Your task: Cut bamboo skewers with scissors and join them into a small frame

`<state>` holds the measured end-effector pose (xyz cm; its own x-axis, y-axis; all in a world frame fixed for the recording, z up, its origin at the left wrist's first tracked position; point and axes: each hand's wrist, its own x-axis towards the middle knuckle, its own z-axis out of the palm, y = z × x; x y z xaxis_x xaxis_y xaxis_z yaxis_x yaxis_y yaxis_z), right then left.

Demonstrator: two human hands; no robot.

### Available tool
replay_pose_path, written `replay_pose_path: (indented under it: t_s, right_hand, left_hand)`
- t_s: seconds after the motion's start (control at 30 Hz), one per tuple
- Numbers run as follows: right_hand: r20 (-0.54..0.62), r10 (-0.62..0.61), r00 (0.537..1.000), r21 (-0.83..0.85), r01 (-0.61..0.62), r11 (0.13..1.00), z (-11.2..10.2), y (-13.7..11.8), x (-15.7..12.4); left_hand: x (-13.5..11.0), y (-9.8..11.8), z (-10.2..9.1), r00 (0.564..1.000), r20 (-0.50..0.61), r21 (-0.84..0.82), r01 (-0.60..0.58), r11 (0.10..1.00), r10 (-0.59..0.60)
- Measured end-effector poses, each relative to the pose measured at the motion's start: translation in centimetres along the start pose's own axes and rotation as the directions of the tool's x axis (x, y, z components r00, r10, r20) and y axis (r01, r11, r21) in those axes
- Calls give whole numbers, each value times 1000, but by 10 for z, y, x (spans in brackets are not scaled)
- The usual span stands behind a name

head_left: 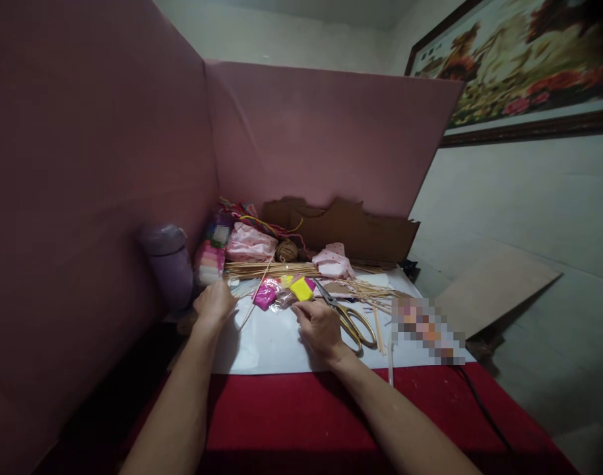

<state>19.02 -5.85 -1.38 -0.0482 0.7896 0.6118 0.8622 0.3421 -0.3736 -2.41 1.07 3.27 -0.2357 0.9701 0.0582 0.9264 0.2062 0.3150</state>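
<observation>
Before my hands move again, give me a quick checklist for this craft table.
1. Both hands in view, left hand and right hand: ok.
2. Yellow block lies just ahead of the right hand: ok.
3. Scissors beside the right hand, blades look closed and point away: ok.
4. Left hand's grip on the thin stick: cannot tell.
5. Space right of the scissors free of loose sticks: not ok.

Glossy metal scissors point(348, 316), thin wooden sticks point(272, 269), smooth white paper point(276, 346).
</observation>
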Motion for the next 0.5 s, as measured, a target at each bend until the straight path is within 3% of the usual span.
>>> replay_pose_path:
  t_s: [0.3,0.5]
  right_hand:
    - [69,20,997,10,-21,1000,1,-3,-1]
    - [80,13,997,18,-15,1000,2,-3,-1]
  left_hand:
    - [1,-4,-1,999,-41,69,8,998,-5]
    - [-2,10,8,987,-57,12,-153,988,153]
